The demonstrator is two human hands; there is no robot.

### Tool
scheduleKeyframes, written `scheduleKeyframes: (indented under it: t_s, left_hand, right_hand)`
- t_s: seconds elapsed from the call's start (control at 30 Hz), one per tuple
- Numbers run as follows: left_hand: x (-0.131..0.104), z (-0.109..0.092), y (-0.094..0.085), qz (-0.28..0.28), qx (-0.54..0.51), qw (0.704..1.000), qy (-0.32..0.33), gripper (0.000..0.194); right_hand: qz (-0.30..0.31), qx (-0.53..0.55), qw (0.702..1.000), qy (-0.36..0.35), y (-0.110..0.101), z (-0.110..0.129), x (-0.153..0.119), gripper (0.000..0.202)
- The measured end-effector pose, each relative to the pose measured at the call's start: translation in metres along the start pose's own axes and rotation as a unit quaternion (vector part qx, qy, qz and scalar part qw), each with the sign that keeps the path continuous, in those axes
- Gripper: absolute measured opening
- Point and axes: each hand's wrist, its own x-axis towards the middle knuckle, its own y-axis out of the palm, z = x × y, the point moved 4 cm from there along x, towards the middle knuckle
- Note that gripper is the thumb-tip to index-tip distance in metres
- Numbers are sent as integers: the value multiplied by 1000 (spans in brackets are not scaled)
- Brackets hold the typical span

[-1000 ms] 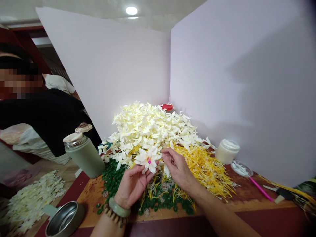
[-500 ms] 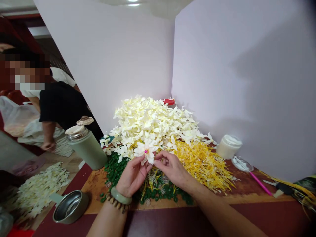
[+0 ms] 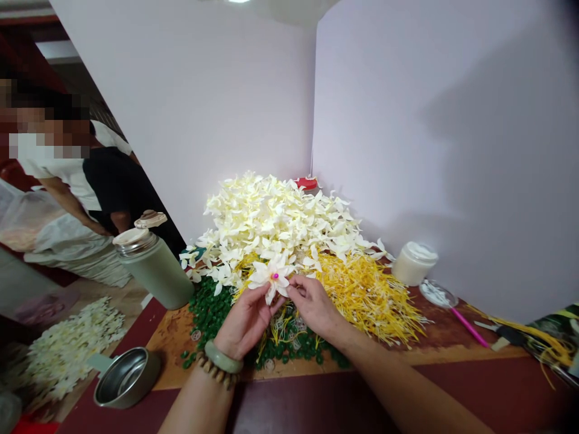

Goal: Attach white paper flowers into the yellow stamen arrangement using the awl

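Note:
A white artificial flower with a magenta centre is held up between my hands. My left hand, with a green bangle and a beaded bracelet at the wrist, grips it from below with closed fingers. My right hand pinches at its right edge, the fingertips close together. Behind them rises a heap of white petals. Yellow stamens lie in a pile to the right. Small green pieces are spread beneath and left of my hands.
A green flask and a metal cup stand at the left. To the right are a white jar, a dish of white paste and a pink stick. People are beyond the left panel.
The flower has tilted, its face now turned more toward me, and my right fingers sit closer on its edge. The people at the left have shifted. The view has moved slightly.

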Motion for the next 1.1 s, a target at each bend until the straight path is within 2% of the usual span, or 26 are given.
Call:
scheduleKeyframes:
  t_s: [0.27, 0.47, 0.67, 0.8, 0.97, 1.1]
  left_hand:
    - [0, 1, 0, 0, 3, 1000, 7, 20]
    - [1, 3, 1, -1, 20, 1000, 0, 24]
    - [4, 2, 1, 9, 88, 995, 46, 26]
    - [4, 0, 1, -3, 109, 991, 79, 24]
    - [3, -1, 5, 1, 130, 987, 93, 23]
    - [2, -1, 5, 2, 138, 985, 100, 24]
  right_hand:
    - [-16, -60, 998, 5, 1, 4, -1, 5]
    - [-20, -93, 995, -13, -1, -4, 1, 11]
    - [-29, -147, 988, -46, 0, -4, -3, 12]
    - [-15, -158, 986, -46, 3, 0, -4, 7]
    - [-54, -164, 984, -40, 0, 0, -3, 10]
    - [-52, -127, 990, -19, -2, -2, 0, 11]
